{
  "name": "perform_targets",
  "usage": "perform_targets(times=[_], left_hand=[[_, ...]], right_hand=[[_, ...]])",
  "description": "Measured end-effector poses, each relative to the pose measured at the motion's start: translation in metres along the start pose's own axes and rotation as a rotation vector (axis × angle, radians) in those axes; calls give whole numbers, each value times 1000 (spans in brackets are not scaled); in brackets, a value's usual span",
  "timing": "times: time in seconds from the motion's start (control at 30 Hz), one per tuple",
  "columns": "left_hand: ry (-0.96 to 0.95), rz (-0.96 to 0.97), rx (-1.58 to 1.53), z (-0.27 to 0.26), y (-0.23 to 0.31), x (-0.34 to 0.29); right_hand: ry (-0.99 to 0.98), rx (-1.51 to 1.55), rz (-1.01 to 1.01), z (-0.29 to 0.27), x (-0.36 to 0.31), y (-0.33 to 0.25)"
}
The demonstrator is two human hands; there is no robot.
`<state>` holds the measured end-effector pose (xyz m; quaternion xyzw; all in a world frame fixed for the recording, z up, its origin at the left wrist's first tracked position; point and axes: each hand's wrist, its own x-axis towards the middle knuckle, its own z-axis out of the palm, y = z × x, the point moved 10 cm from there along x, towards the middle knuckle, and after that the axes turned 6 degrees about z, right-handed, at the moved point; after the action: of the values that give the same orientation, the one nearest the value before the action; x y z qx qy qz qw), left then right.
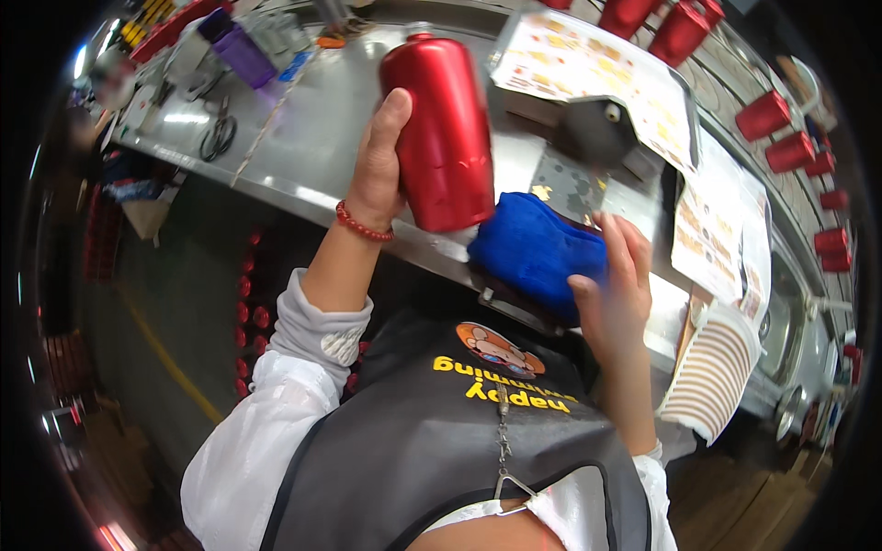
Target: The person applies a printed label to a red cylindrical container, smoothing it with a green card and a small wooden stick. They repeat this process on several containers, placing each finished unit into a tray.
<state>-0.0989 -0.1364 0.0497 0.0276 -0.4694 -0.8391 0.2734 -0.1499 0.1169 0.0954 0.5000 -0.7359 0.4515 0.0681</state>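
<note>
My left hand (378, 161) is closed around a glossy red metal bottle (443, 138), its narrow silver neck uppermost. The bottle is raised over the front of the steel table, slightly tilted. Just right of its base sits a blue cloth (542, 248), bunched on something dark at the table's front edge. My right hand (620, 275) is at the cloth's right side, thumb and fingers apart and slightly blurred. Whether its fingertips touch the cloth, I cannot tell. Behind the cloth lies a grey plate (570, 179) with small gold-coloured bits on it.
Sheets of small coloured prints (597, 60) lie beyond the plate, near a black block (593, 133). More red bottles (763, 117) stand along the right. A striped stack of sheets (712, 372) hangs by the right edge. Scissors (219, 136) and a purple bottle (237, 50) are at left.
</note>
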Motion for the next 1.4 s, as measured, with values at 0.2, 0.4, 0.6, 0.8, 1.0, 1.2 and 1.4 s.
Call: perform_targets(times=[0.2, 0.4, 0.6, 0.8, 1.0, 1.2, 1.4], left_hand=[[-150, -397, -72, 104, -69, -17], [-175, -477, -23, 113, -92, -5], [-168, -412, -43, 118, -94, -4], [-215, -417, -161, 121, -100, -6], [-109, -267, 80, 88, -105, 4], [-463, 356, 988, 113, -48, -21], [-726, 376, 1106, 123, -46, -50]], right_hand=[[-148, 110, 222, -9, -17, 12], [-141, 45, 218, -9, -21, 17], [-132, 27, 171, -7, -23, 31], [-155, 15, 120, -5, -26, 28], [-121, -34, 124, 3, -31, 27], [-47, -146, 31, 0, -29, 14], [-19, -173, -19, -1, -27, 4]])
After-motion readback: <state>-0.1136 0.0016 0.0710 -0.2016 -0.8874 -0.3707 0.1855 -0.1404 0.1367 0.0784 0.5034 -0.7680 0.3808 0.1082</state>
